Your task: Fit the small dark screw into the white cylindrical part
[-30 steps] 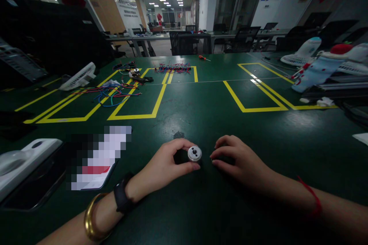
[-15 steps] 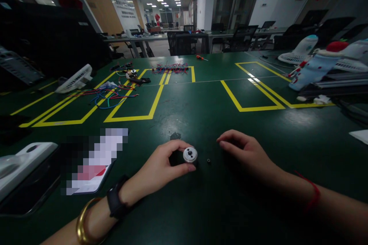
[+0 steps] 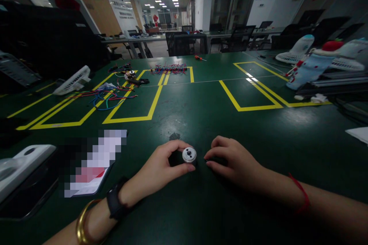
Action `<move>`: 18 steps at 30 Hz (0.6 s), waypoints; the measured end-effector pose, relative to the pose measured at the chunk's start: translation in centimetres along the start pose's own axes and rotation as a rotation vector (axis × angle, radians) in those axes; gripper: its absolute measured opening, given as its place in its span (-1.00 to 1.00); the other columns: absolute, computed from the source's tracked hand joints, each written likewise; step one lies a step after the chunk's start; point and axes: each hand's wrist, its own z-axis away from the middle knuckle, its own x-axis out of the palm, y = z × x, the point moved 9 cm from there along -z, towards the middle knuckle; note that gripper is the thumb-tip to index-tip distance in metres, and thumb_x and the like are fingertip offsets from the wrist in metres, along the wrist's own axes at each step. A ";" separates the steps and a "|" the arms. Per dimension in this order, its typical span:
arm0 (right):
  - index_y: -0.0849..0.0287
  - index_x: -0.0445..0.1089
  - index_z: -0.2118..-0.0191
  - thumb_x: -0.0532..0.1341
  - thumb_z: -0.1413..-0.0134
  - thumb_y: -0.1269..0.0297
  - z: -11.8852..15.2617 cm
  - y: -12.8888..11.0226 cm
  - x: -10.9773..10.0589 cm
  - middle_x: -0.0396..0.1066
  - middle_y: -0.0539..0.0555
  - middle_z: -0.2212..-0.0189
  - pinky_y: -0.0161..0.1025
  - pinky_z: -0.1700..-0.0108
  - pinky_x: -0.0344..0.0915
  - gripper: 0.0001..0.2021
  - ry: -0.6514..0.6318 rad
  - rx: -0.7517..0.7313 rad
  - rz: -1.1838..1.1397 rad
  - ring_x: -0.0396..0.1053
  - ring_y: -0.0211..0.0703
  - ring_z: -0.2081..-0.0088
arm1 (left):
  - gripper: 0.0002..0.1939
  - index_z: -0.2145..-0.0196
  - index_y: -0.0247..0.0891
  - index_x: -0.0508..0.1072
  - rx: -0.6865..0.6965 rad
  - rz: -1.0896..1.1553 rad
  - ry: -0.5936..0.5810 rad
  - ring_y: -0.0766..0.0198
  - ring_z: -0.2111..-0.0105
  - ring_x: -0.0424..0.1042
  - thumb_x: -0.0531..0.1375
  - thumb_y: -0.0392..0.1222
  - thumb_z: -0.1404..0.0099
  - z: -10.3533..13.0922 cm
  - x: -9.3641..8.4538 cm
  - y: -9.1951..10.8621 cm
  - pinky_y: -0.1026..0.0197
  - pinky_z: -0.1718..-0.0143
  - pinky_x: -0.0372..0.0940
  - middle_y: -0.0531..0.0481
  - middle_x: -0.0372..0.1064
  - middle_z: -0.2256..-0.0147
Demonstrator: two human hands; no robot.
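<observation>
A round silver metal part with small dark holes in its top stands on the green table. My left hand holds it from the left, thumb and fingers around its sides. To its right, my right hand has its thumb and index fingertips close together at a tiny dark piece on the table, which is mostly hidden between them. A small gap separates my right fingertips from the metal part.
A phone and a white device lie at the left. Farther back are loose wires, a white fan, a wire bundle, an orange screwdriver and a blue plush figure. Yellow tape marks the table.
My right hand has moved left and slightly down to the tiny piece, and its fingertips have closed around it. My left hand still holds the metal part.
</observation>
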 end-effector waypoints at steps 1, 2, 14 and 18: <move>0.10 0.51 0.17 0.25 -0.12 0.30 -0.1 -0.2 0.1 0.34 0.09 0.22 -0.17 0.22 0.30 -0.84 -0.002 0.001 -0.012 0.34 -0.13 0.24 | -0.73 0.14 -0.18 0.44 0.002 0.000 0.000 0.15 0.15 0.42 0.34 -0.21 -0.20 0.0 0.0 0.0 0.15 0.10 0.28 0.01 0.45 0.17; 0.10 0.50 0.17 0.22 -0.15 0.31 -0.2 -0.3 -0.1 0.33 0.09 0.22 -0.21 0.26 0.31 -0.85 0.007 0.014 -0.050 0.33 -0.17 0.28 | -0.73 0.14 -0.19 0.44 0.003 0.001 0.002 0.15 0.15 0.41 0.35 -0.21 -0.20 0.0 0.0 0.0 0.15 0.10 0.27 0.01 0.45 0.17; 0.17 0.48 0.16 0.22 -0.17 0.28 -3.0 -5.0 -1.8 0.33 0.07 0.19 -0.25 0.26 0.29 -0.84 0.111 -0.113 -0.091 0.35 -0.20 0.28 | -0.72 0.14 -0.19 0.43 0.028 -0.038 0.014 0.19 0.23 0.40 0.35 -0.19 -0.19 0.1 0.0 0.1 0.22 0.22 0.25 0.06 0.43 0.22; 0.14 0.48 0.19 0.23 -0.16 0.27 -3.3 -4.9 -1.6 0.33 0.05 0.20 -0.27 0.27 0.28 -0.86 0.087 -0.107 -0.071 0.35 -0.22 0.29 | -0.73 0.16 -0.20 0.44 0.047 -0.044 0.024 0.20 0.23 0.40 0.36 -0.19 -0.19 0.0 -0.2 0.3 0.22 0.21 0.24 0.07 0.42 0.23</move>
